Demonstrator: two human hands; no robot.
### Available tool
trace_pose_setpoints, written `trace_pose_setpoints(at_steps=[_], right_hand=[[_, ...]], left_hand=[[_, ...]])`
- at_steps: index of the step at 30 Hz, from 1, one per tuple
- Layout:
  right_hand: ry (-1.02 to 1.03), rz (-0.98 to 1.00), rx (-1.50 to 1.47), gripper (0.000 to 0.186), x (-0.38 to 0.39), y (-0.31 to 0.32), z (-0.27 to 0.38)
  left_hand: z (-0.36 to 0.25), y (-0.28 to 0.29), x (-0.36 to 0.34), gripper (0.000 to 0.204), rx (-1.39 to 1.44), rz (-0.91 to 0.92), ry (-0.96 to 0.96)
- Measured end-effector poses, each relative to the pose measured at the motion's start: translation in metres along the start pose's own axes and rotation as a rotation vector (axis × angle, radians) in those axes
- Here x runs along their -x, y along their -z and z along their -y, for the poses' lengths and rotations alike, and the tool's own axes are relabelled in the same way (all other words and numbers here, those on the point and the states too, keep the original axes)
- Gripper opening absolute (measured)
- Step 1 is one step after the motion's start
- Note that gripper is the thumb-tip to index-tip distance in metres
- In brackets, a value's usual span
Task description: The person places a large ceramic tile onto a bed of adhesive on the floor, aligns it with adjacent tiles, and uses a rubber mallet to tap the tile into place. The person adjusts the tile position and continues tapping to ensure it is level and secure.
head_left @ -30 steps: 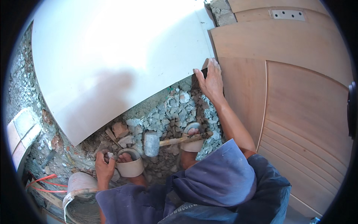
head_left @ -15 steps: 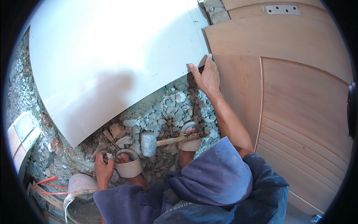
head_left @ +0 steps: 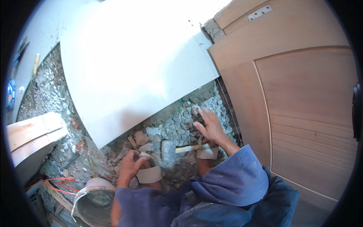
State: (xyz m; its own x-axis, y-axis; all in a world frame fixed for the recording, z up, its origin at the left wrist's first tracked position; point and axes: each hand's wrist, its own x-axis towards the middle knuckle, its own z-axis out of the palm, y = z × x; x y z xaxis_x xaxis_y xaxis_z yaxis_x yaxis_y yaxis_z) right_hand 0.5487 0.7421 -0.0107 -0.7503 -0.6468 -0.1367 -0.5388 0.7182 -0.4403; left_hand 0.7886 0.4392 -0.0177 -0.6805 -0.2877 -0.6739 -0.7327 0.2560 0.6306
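My right hand (head_left: 211, 129) hovers over the broken stones (head_left: 179, 123) with its fingers apart, holding nothing. Just beyond its fingertips runs the near edge of a large white tile (head_left: 124, 109). Beside my left sandal (head_left: 149, 175), my left hand (head_left: 129, 167) is low with curled fingers; whatever lies within them is hidden. A mallet with a pale grey head (head_left: 168, 150) and a wooden handle (head_left: 187, 149) lies between my feet, the handle's end reaching my right sandal (head_left: 208, 153). Neither hand touches the mallet.
A wooden door panel (head_left: 302, 87) stands along the right. At lower left is a bucket (head_left: 85, 193) with grey mortar, near orange straps (head_left: 62, 184). A curved pale block (head_left: 36, 132) sits farther left. A thin string (head_left: 230, 108) runs beside the door.
My right hand has let go of the tile's corner and come down over the stones. My left hand stays low beside the left sandal. The whole view has shifted.
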Motion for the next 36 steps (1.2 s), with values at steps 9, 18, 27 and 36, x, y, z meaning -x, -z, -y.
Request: trace_pose_setpoints(at_steps=[9,18,27,36], right_hand=[[0.562,-0.102,-0.171,0.037,-0.077,0.100,0.125],[1.229,0.222,-0.192,0.037,-0.096,0.179,0.421],[1.302,0.265,-0.280,0.024,-0.078,0.161,0.463],[0.863,0.203,-0.314,0.029,-0.114,0.122,0.289]], left_hand=[[-0.020,0.068,0.027,0.031,-0.104,-0.269,-0.446],[-0.006,0.089,0.058,0.025,0.070,-0.420,-0.235],[0.020,0.082,0.101,0.026,0.209,-0.459,-0.135],[-0.081,0.137,0.075,0.027,-0.317,-0.464,-0.530]])
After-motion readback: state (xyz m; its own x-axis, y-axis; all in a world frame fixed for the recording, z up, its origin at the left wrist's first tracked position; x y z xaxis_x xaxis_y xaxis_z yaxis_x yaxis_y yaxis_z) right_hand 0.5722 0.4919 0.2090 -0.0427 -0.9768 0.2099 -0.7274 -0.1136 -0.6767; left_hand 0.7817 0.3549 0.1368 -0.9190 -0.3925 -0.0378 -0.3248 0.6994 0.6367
